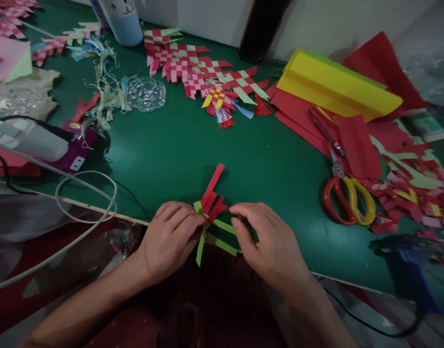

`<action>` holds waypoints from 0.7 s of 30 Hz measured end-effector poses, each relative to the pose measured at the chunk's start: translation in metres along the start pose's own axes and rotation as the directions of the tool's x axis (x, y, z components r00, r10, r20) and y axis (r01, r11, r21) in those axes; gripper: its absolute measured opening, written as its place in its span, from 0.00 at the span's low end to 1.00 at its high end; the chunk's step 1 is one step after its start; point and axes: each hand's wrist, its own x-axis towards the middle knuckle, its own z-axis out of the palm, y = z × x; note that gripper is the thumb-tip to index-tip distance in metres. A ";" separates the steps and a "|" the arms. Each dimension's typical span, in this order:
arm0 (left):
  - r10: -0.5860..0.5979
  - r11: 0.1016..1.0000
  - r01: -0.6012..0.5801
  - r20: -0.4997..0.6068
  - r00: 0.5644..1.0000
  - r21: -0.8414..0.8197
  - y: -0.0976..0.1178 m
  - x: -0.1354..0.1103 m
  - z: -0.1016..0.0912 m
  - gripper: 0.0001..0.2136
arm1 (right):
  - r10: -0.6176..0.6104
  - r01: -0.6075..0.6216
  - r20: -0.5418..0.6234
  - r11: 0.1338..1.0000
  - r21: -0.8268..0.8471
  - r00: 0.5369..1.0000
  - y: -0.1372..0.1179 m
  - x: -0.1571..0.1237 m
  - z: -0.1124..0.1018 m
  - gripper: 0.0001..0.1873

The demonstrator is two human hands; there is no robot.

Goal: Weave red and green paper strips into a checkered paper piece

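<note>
Both hands work at the near edge of a green table (pixel 193 150). My left hand (pixel 171 237) is closed, pinching the left side of a small weave of red and green paper strips (pixel 213 212). My right hand (pixel 265 241) is curled, its fingertips pinching the weave's right side. Red strips stick up and away from the hands; green strips hang down and to the right over the table edge.
Scissors with red and yellow handles (pixel 347 195) lie right of my hands on red paper (pixel 356 145), beside scraps (pixel 414 188) and a yellow sheet stack (pixel 338 87). Finished woven pieces (pixel 203 72) line the far side. A white cable (pixel 87 203) loops at left.
</note>
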 end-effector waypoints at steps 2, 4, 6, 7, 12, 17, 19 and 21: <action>-0.005 1.000 0.005 0.001 1.000 0.002 0.001 0.000 0.000 0.06 | -0.025 0.027 0.037 0.998 -0.050 0.999 0.003 0.009 0.000 0.12; -0.006 1.000 0.006 0.001 1.000 0.007 0.001 0.001 -0.001 0.06 | -0.074 0.085 0.109 0.992 -0.094 0.991 0.005 0.019 0.000 0.13; -0.005 1.000 0.005 0.001 1.000 0.016 0.002 0.002 -0.002 0.06 | -0.112 0.140 0.188 0.980 -0.144 0.976 0.004 0.028 -0.001 0.12; -0.005 1.000 0.005 0.003 1.000 0.020 0.002 0.003 -0.002 0.06 | -0.125 0.166 0.222 0.971 -0.173 0.967 0.004 0.032 -0.001 0.12; -0.003 1.000 0.003 -0.003 1.000 0.011 0.002 0.004 -0.004 0.05 | -0.162 0.249 0.314 0.933 -0.261 0.936 0.004 0.038 -0.002 0.13; 0.008 0.999 -0.007 -0.030 1.000 0.043 0.003 0.005 -0.003 0.04 | -0.194 0.267 0.297 0.937 -0.227 0.935 0.007 0.035 -0.002 0.09; 0.006 0.999 -0.005 -0.029 1.000 0.048 0.002 0.004 -0.003 0.05 | -0.215 0.281 0.287 0.936 -0.212 0.933 0.007 0.033 -0.003 0.09; -0.002 0.999 0.003 -0.019 1.000 0.039 0.002 0.004 -0.003 0.05 | -0.233 0.295 0.283 0.934 -0.202 0.931 0.007 0.030 -0.004 0.08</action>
